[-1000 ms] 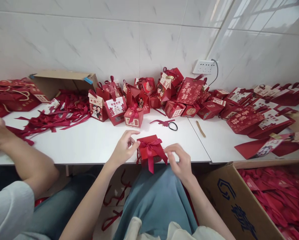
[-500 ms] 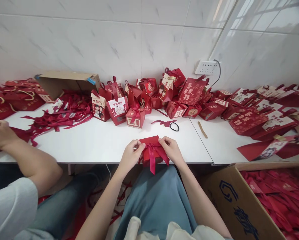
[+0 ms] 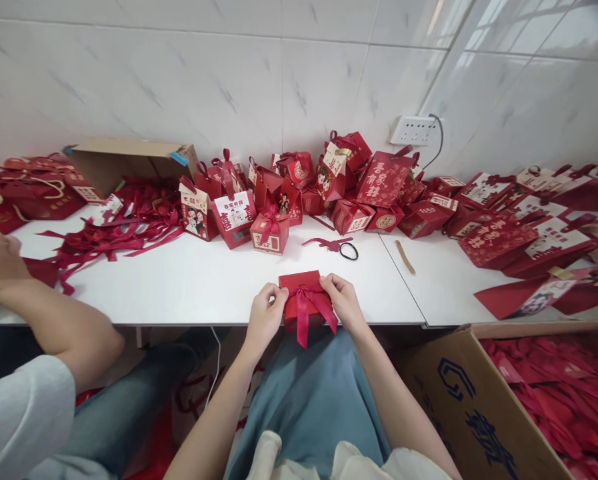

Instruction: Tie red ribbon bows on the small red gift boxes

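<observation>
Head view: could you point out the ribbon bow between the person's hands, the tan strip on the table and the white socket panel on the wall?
Ribbon bow (image 3: 305, 295): head view, near its knot.
Tan strip (image 3: 405, 257): head view, mid-length.
Socket panel (image 3: 411, 131): head view, front face.

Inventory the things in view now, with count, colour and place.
Tabletop: two sections, white, ahead
Tied gift box: one, red, front edge
Ribbon bow: one, crimson, on it
Gift boxes: many, red and cream, along wall
Handled bags: several, red, far left
Loose ribbons: heap, dark red, left
Ribbon scrap: one, dark red, mid-table
Ring: one, black, beside scrap
Strip: one, tan, right of ring
Cartons: two, brown, back left and lower right
Packed pieces: many, red, lower-right carton
Socket board: one, white, wall
Co-worker's arm: one, pale sleeve, left edge
Lap: one, blue-clad, below table
Left hand: one, at bow's left
Right hand: one, at bow's right
</observation>
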### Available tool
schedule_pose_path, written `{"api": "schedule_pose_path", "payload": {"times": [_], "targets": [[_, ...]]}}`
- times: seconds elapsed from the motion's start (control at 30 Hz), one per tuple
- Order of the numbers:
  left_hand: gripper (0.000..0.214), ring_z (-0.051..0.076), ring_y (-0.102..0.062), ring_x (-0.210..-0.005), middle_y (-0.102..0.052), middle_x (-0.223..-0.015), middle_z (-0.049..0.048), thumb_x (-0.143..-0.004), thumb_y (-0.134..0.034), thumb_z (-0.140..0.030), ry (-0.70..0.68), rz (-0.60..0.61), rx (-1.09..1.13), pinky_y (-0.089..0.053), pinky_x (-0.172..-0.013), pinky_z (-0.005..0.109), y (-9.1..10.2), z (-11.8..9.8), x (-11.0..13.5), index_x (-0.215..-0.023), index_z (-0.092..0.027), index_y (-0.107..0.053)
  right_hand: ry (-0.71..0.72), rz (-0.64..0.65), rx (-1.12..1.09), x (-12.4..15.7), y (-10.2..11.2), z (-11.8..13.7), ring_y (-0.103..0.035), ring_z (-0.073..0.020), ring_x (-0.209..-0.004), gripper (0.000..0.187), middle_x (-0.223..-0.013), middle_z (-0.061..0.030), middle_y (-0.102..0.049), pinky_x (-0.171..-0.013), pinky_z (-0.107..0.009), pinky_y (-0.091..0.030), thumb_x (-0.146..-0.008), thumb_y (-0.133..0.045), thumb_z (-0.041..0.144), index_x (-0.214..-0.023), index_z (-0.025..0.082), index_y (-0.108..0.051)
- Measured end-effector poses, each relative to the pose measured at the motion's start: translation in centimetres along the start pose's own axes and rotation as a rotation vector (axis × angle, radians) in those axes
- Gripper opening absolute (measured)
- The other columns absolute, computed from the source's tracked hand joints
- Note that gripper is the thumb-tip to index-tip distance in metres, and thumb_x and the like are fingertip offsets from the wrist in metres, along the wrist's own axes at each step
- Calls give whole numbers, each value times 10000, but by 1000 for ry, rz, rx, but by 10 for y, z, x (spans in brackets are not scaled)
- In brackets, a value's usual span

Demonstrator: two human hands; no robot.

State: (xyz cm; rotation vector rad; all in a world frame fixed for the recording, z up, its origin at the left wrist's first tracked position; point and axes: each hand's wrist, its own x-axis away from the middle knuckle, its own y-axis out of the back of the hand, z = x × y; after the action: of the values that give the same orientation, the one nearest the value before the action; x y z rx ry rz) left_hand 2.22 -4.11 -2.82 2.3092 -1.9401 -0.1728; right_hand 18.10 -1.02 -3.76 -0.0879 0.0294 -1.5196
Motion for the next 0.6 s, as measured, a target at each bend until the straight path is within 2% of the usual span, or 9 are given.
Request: {"api": "schedule_pose_path", "payload": {"times": [0.2,0.37,0.53,0.6], "targets": [[296,97,-355,-533,-369,-549,-50,-755,-494,-363,-25,-35,-41,-315,-508,220,-1,1,1,-542,-198,-371,-51,19,-50,1,3,-5,-265,-72,-420,414,-473,78,-358,-419,-223,-212,-708,-589,551,-563,207,-409],[294,99,-353,-544,-358,-560,-52,-753,-486,-355,-27,-29,-50,-325,-530,225,-2,2,0,-543,-201,-349,-61,18,-31,0,2,-8,-256,-73,-402,386,-471,85,-331,-407,-223,-229,-747,-541,518,-571,218,-373],[309,98,-360,-519,-352,-534,-59,-755,-501,-366,-8,37,-41,-333,-525,223,1,-1,-3,-538,-202,-354,-9,22,110,-1,7,1,-317,-85,-408,386,-455,68,-374,-419,-234,-259,-752,-557,478,-522,211,-399],[323,97,-368,-511,-360,-524,-61,-757,-511,-389,2,68,-34,-343,-530,225,4,-2,-3,-537,-200,-370,22,-15,174,1,10,7,-362,-98,-444,364,-481,59,-399,-455,-243,-303,-737,-594,455,-531,208,-424]]}}
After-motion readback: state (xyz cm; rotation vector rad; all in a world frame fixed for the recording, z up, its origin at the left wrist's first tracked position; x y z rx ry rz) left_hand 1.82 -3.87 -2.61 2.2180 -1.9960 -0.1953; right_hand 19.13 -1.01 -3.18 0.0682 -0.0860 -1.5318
